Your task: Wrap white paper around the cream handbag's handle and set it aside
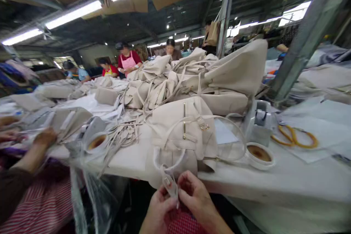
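— What do the hands have?

— Bottom centre: the left hand (158, 210) and right hand (193, 194) both pinch one small strap (169, 183), fingers closed tight on it from either side. The strap loops up to the cream bag (181, 135) lying just above, at the table (287, 186) edge.

— Counts?

— Two white bowls of brown stuff: one (259, 154) right of the bag, one (96, 142) to its left. One pair of yellow-handled scissors (294, 137) at right. A heap of bags (192, 76) fills the centre; too tangled to count. Another person's hand (45, 137) works at left.
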`<state>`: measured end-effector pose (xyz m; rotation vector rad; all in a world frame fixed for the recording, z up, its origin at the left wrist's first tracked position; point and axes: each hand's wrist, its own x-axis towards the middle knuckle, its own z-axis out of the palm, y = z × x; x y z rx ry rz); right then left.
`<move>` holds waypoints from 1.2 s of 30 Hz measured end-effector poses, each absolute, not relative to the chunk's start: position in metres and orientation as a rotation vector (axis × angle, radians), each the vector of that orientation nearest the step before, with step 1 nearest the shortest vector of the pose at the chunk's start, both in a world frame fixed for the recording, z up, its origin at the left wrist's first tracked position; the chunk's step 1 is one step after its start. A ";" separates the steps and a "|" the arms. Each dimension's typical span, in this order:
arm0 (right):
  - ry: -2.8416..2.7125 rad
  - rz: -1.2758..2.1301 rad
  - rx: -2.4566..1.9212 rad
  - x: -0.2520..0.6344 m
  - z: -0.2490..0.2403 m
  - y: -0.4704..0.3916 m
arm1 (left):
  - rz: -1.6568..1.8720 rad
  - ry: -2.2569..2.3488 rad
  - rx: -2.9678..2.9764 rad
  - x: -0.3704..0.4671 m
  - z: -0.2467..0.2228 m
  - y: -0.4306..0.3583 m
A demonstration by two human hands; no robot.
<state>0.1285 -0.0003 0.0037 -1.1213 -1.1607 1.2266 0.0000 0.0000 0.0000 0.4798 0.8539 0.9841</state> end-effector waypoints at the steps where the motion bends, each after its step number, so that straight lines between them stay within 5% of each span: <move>1: -1.182 1.227 -1.119 0.129 0.003 -0.001 | 0.926 0.850 0.434 -0.005 0.003 0.001; 10: -1.552 0.964 -1.278 0.132 -0.003 -0.007 | 0.936 0.971 0.712 -0.026 0.019 0.004; 20: -1.579 0.834 -1.270 0.129 -0.007 -0.005 | 1.350 1.247 2.532 -0.027 0.001 0.001; 36: -1.872 0.017 -1.114 0.133 -0.006 -0.004 | 1.390 1.409 2.674 -0.016 0.003 0.018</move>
